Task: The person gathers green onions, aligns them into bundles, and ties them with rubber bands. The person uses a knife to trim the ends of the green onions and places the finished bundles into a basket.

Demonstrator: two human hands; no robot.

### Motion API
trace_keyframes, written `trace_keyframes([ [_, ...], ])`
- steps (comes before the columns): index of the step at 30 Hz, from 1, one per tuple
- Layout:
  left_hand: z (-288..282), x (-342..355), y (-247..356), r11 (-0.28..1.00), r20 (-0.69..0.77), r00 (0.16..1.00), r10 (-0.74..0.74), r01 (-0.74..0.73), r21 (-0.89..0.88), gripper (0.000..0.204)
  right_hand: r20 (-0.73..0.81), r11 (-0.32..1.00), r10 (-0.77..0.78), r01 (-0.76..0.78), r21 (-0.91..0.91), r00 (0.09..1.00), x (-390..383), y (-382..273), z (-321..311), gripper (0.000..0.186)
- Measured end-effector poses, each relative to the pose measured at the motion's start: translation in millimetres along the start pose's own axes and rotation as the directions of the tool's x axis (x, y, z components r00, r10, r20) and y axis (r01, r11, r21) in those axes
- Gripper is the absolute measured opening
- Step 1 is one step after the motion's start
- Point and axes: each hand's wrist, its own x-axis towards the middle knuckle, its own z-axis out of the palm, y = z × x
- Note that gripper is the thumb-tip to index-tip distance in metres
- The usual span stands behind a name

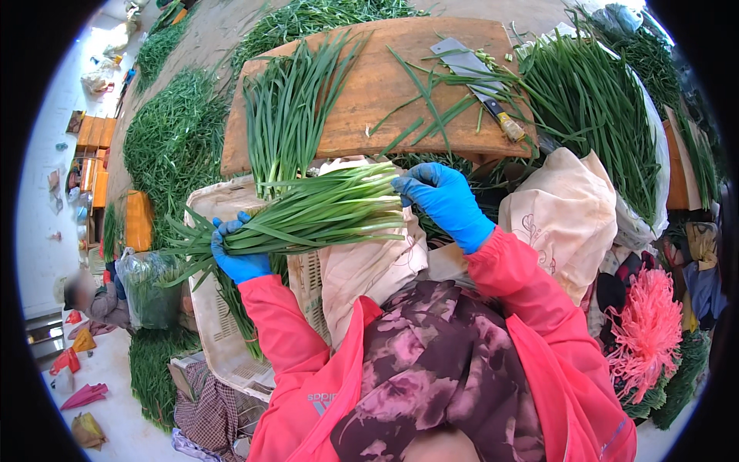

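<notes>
A bunch of garlic chives (323,208) lies crosswise in front of me, its white stem ends to the right. My left hand (240,260), in a blue glove, is closed round its leafy end. My right hand (448,202), also blue-gloved, pinches at the pale stem ends. Beyond them, a wooden board (354,115) carries a spread of chives (291,104) on its left side. On its right side lies a cleaver (471,69) with loose leaves across the blade.
A white plastic crate (202,308) stands below my left arm. To the right is a large sack-lined heap of chives (589,115), with pink ties (647,335) nearer me. Green piles (173,138) cover the floor at left. Another person (108,304) is at far left.
</notes>
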Motion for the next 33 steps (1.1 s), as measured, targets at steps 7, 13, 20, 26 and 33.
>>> trace_keyframes([
  [7, -27.9, 5.1, 2.3, 0.994, -0.083, 0.992, -0.091, 0.095, 0.05, 0.02, -0.302, 0.988, -0.088, 0.121, 0.095, 0.949, 4.0, -3.5, -24.4, 0.014],
  [13, -38.6, 4.7, -4.4, 0.977, -0.397, 0.91, -0.119, 0.18, 0.118, 0.018, -0.516, 0.269, 0.101, 0.476, 0.837, 0.85, 21.8, -8.1, -180.5, 0.025],
  [20, -38.7, 6.0, -8.8, 0.965, -0.416, 0.9, -0.127, 0.21, 0.159, 0.018, -0.244, 0.974, -0.083, 0.131, 0.187, 0.966, 15.8, -24.6, -64.8, 0.024],
  [26, -34.3, 4.2, -6.6, 0.959, -0.382, 0.917, -0.118, 0.205, 0.196, 0.017, -0.018, 0.927, 0.068, -0.069, -0.368, 0.998, 39.7, -27.0, 3.4, 0.026],
  [33, -30.9, -0.7, -9.3, 0.963, -0.386, 0.916, -0.111, 0.196, 0.188, 0.017, -0.291, 0.863, 0.096, 0.066, 0.5, 0.952, 51.5, -19.7, -24.4, 0.013],
])
